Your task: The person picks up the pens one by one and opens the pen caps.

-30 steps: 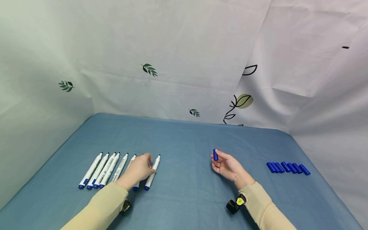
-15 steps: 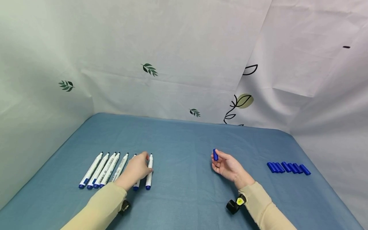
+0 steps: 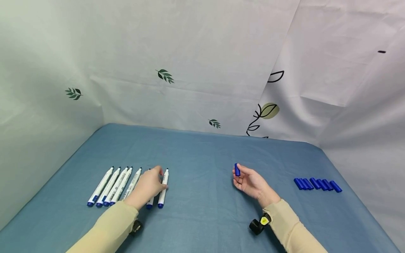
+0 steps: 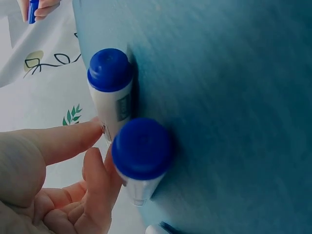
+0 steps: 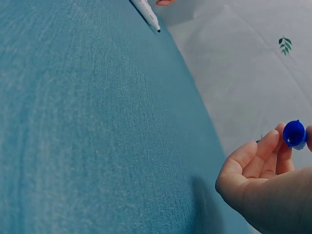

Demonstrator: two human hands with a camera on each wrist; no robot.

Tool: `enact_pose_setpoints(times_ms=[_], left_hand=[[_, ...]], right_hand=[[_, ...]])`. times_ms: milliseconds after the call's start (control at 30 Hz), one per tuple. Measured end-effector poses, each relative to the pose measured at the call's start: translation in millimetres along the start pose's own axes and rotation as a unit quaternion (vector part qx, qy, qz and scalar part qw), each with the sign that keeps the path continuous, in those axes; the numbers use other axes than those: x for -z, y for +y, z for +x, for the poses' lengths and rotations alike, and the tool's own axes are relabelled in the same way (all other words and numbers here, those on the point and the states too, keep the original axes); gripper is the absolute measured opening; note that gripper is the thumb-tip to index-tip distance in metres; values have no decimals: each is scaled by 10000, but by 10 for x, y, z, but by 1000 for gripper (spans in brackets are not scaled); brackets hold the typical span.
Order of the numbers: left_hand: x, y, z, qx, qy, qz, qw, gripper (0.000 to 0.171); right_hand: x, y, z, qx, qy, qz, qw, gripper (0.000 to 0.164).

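Observation:
In the head view my left hand (image 3: 148, 186) is at the right end of a row of uncapped white markers with blue ends. Its thumb and fingers pinch the rightmost marker (image 3: 162, 193), which lies on the cloth. Close to the left of it lies another marker (image 3: 150, 203), partly hidden by the hand; its blue end (image 4: 143, 148) looms large in the left wrist view. My right hand (image 3: 251, 182), raised over the table, pinches a blue marker cap (image 3: 237, 169). The cap's open end (image 5: 294, 134) faces the right wrist camera.
More uncapped markers (image 3: 109, 188) lie side by side on the left of the blue cloth (image 3: 202, 225). A row of blue caps (image 3: 316, 184) lies at the right. A pale patterned curtain (image 3: 190, 63) rises behind the table.
The left hand has moved the rightmost marker leftward, closer to its neighbour, and turned it more upright in the view. The right hand with the cap has stayed in place.

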State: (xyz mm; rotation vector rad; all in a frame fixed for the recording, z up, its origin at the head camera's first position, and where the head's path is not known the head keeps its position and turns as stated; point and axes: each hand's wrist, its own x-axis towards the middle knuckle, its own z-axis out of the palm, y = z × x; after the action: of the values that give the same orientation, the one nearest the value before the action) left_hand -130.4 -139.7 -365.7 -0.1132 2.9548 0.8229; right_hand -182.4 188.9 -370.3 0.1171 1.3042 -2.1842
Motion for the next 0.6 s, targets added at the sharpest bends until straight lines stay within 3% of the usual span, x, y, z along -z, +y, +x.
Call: enact_pose_setpoints(times_ms=[433,600], left_hand=[[1,-26,6,-56,87,-108,9999,33],[12,-26,10,-107,126,-154,9997,31]], right_hand=[[26,-80,-58,114,184,-251,9995,7],[82,-161,-120,287,152,-299,9990,17]])
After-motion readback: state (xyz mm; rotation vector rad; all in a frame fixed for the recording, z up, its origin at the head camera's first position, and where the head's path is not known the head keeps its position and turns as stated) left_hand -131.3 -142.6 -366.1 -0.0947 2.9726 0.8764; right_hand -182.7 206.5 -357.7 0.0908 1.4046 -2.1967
